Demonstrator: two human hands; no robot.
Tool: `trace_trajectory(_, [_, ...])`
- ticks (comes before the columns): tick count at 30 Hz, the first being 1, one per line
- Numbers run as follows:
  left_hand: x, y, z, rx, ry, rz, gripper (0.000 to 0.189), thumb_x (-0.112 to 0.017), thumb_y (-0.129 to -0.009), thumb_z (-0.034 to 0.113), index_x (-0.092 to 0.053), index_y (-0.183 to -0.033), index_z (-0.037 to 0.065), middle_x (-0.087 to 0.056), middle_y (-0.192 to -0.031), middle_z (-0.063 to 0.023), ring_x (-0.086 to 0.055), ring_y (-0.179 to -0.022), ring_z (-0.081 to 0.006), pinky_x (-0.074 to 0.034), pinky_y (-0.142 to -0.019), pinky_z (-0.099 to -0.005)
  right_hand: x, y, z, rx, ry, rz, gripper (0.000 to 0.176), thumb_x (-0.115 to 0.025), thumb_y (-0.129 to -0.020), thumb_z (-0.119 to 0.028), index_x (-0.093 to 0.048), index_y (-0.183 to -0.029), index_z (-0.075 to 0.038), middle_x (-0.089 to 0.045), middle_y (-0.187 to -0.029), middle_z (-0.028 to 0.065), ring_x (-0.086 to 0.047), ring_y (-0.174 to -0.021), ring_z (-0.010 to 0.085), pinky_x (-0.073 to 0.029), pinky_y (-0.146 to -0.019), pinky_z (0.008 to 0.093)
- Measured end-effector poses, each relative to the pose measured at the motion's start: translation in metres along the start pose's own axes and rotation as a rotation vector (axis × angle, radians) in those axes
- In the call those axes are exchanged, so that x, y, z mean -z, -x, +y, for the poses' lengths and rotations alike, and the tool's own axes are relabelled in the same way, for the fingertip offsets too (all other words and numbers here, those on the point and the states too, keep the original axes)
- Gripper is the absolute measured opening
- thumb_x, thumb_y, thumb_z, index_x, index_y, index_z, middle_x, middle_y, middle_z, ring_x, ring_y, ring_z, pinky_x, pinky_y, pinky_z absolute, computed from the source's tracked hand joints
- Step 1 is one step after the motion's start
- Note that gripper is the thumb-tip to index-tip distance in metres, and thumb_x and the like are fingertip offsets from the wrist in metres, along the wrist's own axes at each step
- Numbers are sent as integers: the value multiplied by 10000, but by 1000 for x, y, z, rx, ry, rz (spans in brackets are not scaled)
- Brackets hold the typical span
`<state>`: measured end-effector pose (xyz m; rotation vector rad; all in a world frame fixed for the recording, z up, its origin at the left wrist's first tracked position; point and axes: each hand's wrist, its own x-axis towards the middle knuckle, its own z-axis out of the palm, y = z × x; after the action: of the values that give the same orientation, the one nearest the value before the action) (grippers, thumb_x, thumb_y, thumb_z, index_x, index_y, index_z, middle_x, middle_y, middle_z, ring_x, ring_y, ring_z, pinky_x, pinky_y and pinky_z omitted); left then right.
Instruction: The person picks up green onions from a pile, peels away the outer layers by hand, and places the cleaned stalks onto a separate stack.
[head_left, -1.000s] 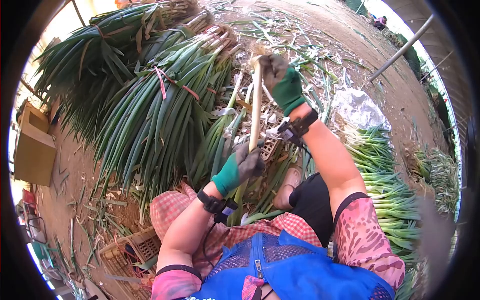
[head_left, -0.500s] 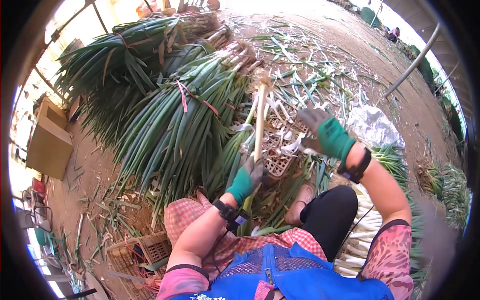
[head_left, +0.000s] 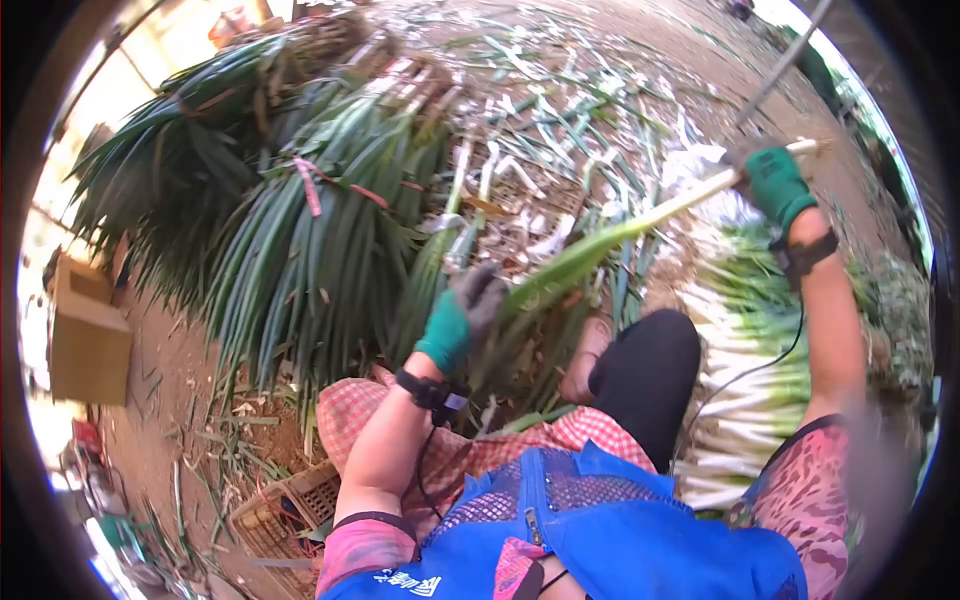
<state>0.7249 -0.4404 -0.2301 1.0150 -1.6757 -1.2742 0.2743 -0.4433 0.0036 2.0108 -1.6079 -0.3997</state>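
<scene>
My right hand (head_left: 768, 182), in a green and grey glove, is closed round the white stalk of a long green onion (head_left: 640, 222) near its root end. The stalk slants from the upper right, and its green leaves trail down toward my lap. Beside those leaves is my left hand (head_left: 472, 308), gloved alike, its fingers loosely bent and apart from the stalk. Peeled green onions (head_left: 735, 400) lie in a row to the right of my knee. Left of centre rests a big tied bundle of unpeeled green onions (head_left: 320, 220), bound with pinkish ties.
Peelings and leaf scraps (head_left: 560, 110) litter the ground ahead. A plastic crate (head_left: 290, 510) stands at lower left, a cardboard box (head_left: 90, 335) at far left. Silvery plastic sheeting (head_left: 690, 170) lies near my right hand. A metal pole (head_left: 785, 65) slants at upper right.
My right hand has moved right and taken hold of the green onion. The stalk, upright in my left hand before, now slants rightward; my left hand has let it go and shifted slightly up and left.
</scene>
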Motion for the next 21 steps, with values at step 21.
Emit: trace_trajectory(21, [-13, 33, -116, 478, -227, -557, 250, -601, -938, 152, -604, -1142, 6, -641, -968, -18, -561, -851, -86, -469, -759, -241, -183, 573, -105, -2287, -1100, 318, 273, -637, -897, -305, -594, -984, -49, -628, -729, 94, -585, -582, 216, -493, -517, 387])
